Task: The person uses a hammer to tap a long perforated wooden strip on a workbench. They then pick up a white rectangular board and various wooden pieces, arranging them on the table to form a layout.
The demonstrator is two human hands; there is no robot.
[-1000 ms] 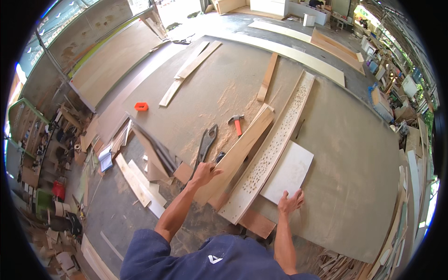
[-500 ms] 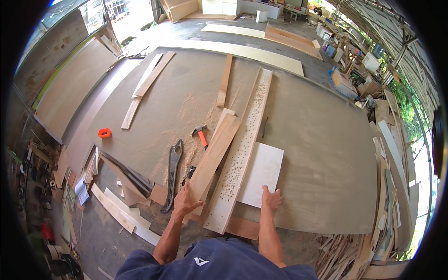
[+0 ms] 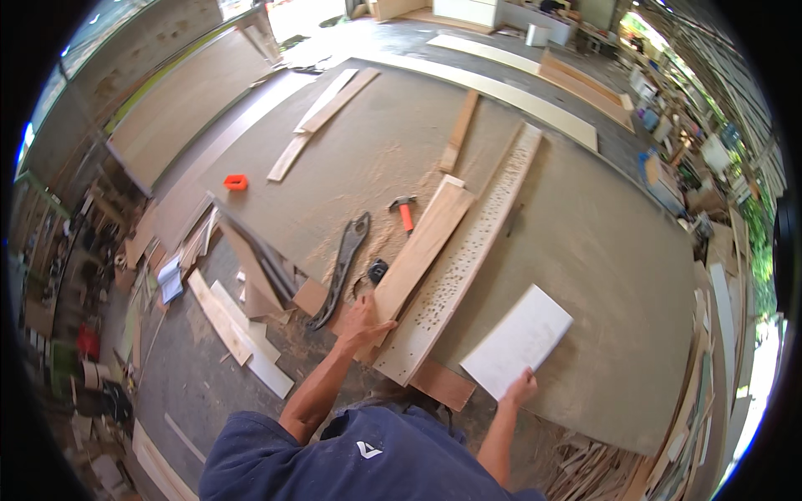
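My left hand (image 3: 364, 322) spans the near end of a light brown wooden board (image 3: 426, 242), with fingers at one edge and the thumb toward the other. In my right hand (image 3: 521, 387) is a white rectangular panel (image 3: 520, 338), gripped by its near right edge. Between my hands a long pale board dotted with many holes or specks (image 3: 468, 250) lies lengthwise on the worktable. Left of the wooden board are a claw hammer with a red handle (image 3: 405, 215), a black tape measure (image 3: 378, 269) and a long dark metal tool (image 3: 342, 265).
Sawdust covers parts of the large tabletop (image 3: 601, 250). An orange box-like piece (image 3: 236, 182) and narrow wood strips (image 3: 311, 131) lie on its left side. Offcuts (image 3: 221, 317) rest on the floor at left; a scrap pile (image 3: 597, 468) is at lower right.
My right hand has moved the white panel right and nearer, away from the speckled board, and turned it. My left hand stays on the wooden board. The whole view has shifted.
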